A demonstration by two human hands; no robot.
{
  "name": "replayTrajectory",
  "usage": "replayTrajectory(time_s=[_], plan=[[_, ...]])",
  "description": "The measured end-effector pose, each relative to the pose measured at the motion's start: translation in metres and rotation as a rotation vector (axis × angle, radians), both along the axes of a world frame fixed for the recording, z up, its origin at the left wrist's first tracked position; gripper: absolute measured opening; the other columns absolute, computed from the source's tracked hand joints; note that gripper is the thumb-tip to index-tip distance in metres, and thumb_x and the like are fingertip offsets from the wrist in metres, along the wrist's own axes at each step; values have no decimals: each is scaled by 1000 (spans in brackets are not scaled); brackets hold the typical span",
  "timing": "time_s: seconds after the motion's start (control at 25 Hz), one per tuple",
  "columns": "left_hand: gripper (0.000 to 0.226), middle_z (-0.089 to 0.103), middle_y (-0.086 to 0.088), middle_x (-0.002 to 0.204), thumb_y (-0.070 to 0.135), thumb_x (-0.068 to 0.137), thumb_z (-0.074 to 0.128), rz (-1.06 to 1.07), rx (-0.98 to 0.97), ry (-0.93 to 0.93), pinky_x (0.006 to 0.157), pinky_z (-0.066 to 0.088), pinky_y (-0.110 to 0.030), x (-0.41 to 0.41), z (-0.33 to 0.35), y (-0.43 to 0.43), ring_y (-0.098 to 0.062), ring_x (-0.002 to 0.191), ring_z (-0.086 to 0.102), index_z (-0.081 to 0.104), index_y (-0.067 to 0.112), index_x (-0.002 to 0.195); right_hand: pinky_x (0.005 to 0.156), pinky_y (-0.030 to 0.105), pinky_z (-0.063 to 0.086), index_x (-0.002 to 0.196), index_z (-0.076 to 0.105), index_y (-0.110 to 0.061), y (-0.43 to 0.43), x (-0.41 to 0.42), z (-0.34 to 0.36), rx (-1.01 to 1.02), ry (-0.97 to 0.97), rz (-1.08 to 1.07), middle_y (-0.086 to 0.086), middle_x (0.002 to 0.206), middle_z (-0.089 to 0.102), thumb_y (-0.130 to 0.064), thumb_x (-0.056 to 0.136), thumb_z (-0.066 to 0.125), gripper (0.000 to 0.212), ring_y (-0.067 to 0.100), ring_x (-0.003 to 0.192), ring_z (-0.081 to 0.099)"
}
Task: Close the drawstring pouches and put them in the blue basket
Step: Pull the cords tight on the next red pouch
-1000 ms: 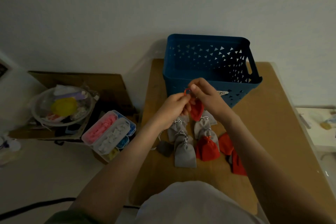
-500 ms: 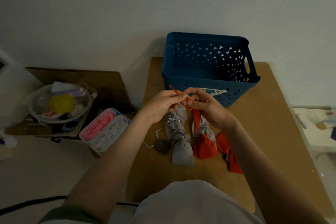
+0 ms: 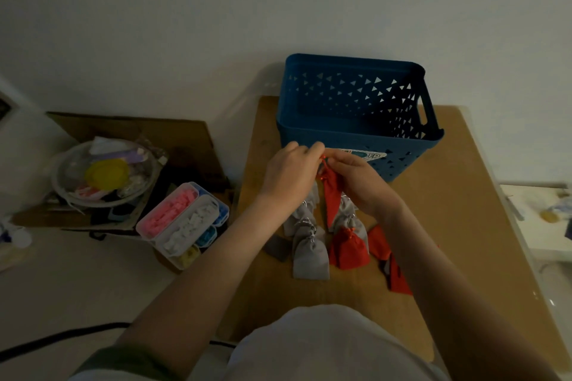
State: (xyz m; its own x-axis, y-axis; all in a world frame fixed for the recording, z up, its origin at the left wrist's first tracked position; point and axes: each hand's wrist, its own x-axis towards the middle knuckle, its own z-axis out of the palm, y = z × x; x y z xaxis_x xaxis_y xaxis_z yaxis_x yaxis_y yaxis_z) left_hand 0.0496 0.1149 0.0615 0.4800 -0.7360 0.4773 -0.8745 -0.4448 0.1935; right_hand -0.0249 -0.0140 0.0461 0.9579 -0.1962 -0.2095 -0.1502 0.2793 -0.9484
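the person's left grip (image 3: 291, 172) and right grip (image 3: 360, 184) met just in front of the near wall of the blue basket (image 3: 402, 161), which stood at the far end of the bench (image 3: 458, 201). both grips were curled tight, fingertips together, pinching the red drawstring (image 3: 323, 159) at the neck of a red pouch (image 3: 331, 198). that pouch hung down from the fingers, narrow and slightly tilted, above the pile on the bench and outside the basket. how far its neck was cinched could not be told, since the fingers hid it.

below it lay a cluster of grey pouches (image 3: 310, 254) with gathered necks, touching one another. just beside them on the right sat a closed red pouch (image 3: 348, 249), and further right two more red ones (image 3: 397, 280) lay partly under the right forearm. a flat dark grey pouch (image 3: 277, 247) lay at the left edge of the cluster.

off the bench to the left stood a compartment box (image 3: 182, 221) with pink and white pieces, and a clear bowl (image 3: 105, 178) of oddments on cardboard (image 3: 185, 139).
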Motion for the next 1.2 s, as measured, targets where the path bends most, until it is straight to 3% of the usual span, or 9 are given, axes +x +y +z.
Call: replayTrajectory(time_s=[0.2,0.4,0.52,0.64,0.72,0.8,0.88,1.0,1.2], plan=[[12,57,-8,66,4,82,67,-59,-80,22,50,38,-31,4,-1,4,-25,68,52,55,6,81,75,23,52,99,63,-5,-1,2,3,14,-49,26,7,84,67,0,96,42,22,14,77,63],[14,64,-3,79,18,95,54,32,-299,664,64,51,-28,7,-3,6,-16,73,62,53,11,83,56,19,46,82,56,-10,-3,3,-2,-40,-8,-124,-2,63,57,-3,95,50,15,6,54,53],[19,68,-4,92,23,96,52,211,-586,1164,87,54,-39,15,-16,9,-19,91,67,50,21,77,58,20,47,77,54,-11,-13,-3,-4,-71,130,-195,0,68,57,-5,97,48,22,7,58,54],[19,67,-11,105,25,95,54,271,-593,1375,91,50,-36,8,-23,12,-21,106,62,50,21,76,55,16,48,78,52,-9,-19,-9,-10,-108,226,-240,5,74,58,-2,96,48,20,12,66,54],[20,67,-7,106,21,96,52,281,-539,1361,93,48,-38,5,-24,18,-20,107,61,50,20,77,57,21,45,80,53,-9,-22,-14,-12,-58,256,-204,5,71,56,1,95,47,19,14,65,50],[15,66,0,110,26,95,53,233,-344,1236,93,46,-34,6,-17,29,-14,104,60,54,25,80,57,23,39,85,55,-10,-29,-20,-9,-25,284,-115,4,66,54,3,95,45,19,14,61,47],[14,65,6,93,29,94,55,200,-150,1146,79,43,-26,10,-7,35,-8,90,58,57,25,81,54,23,36,97,61,-13,-34,-21,-2,-64,279,-61,3,60,51,1,96,45,21,13,55,45],[24,55,5,71,35,96,49,226,42,1025,66,41,-28,11,0,30,-10,72,54,56,25,76,54,22,36,111,63,-11,-23,-11,9,-103,211,-47,2,59,48,-5,98,44,25,10,54,44],[24,57,1,69,21,99,44,205,-183,1228,67,46,-31,8,0,14,-12,64,54,58,18,79,58,21,38,98,65,-13,12,3,13,-382,174,130,1,66,56,-11,97,51,14,9,58,49]])
